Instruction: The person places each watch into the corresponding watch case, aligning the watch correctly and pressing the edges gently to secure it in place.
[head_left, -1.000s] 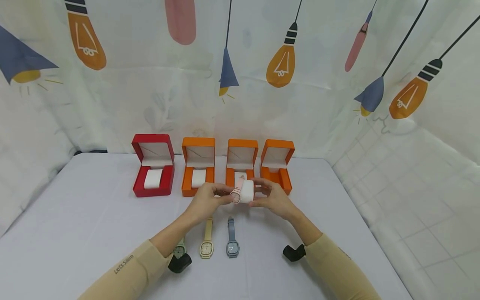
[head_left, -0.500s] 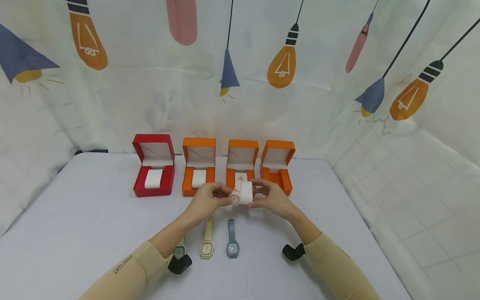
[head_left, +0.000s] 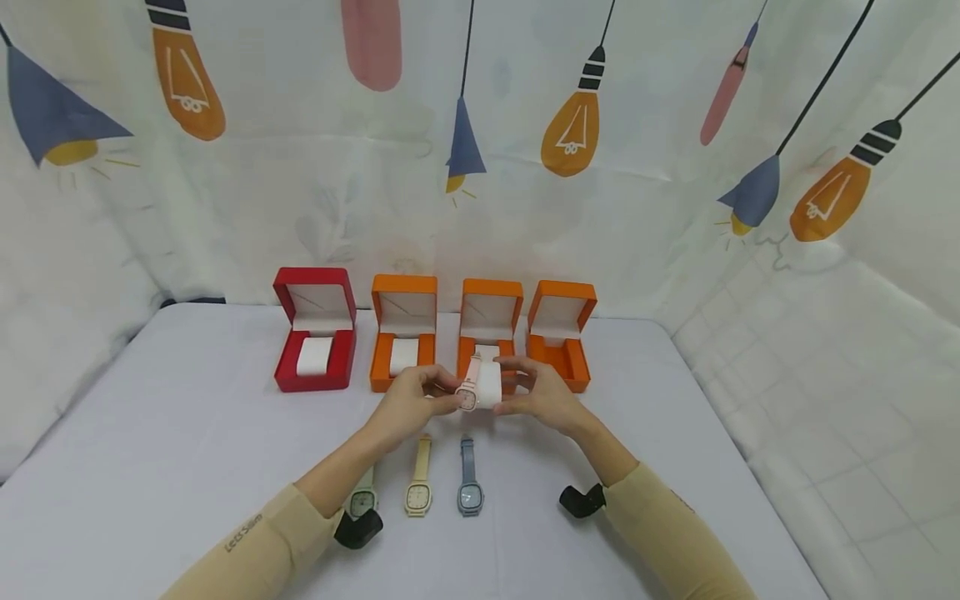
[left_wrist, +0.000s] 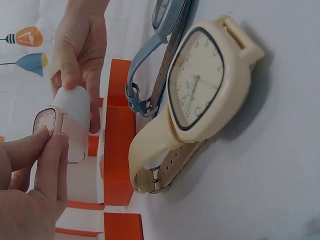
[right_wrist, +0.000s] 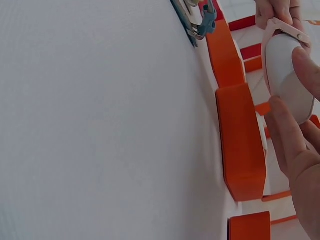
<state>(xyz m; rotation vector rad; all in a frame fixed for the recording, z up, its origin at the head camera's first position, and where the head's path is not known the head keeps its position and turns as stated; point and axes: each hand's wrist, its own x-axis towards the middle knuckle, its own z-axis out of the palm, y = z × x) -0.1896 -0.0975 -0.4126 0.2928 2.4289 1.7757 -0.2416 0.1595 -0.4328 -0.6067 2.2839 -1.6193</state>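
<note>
A pink watch [head_left: 468, 392] and a white watch pillow [head_left: 490, 384] are held together above the table, in front of the orange boxes. My left hand [head_left: 412, 404] pinches the watch by its case between thumb and fingers. From the other side my right hand [head_left: 542, 395] grips the pillow with thumb and fingertips. In the right wrist view the pink strap [right_wrist: 270, 37] loops round one end of the pillow [right_wrist: 286, 70], whose other end sticks out toward my right hand. The left wrist view shows the pink watch face [left_wrist: 45, 120] under my left thumb.
At the back stand a red box [head_left: 315, 333] and three orange boxes, lids up. The rightmost orange box [head_left: 558, 350] has no pillow. Nearer lie a yellow watch [head_left: 418, 487], a blue watch [head_left: 470, 487] and a green watch [head_left: 363, 500], partly behind my left wrist.
The watch and pillow have shifted very slightly left relative to the boxes, both hands keeping their grip. The whole head view has drifted a little.
</note>
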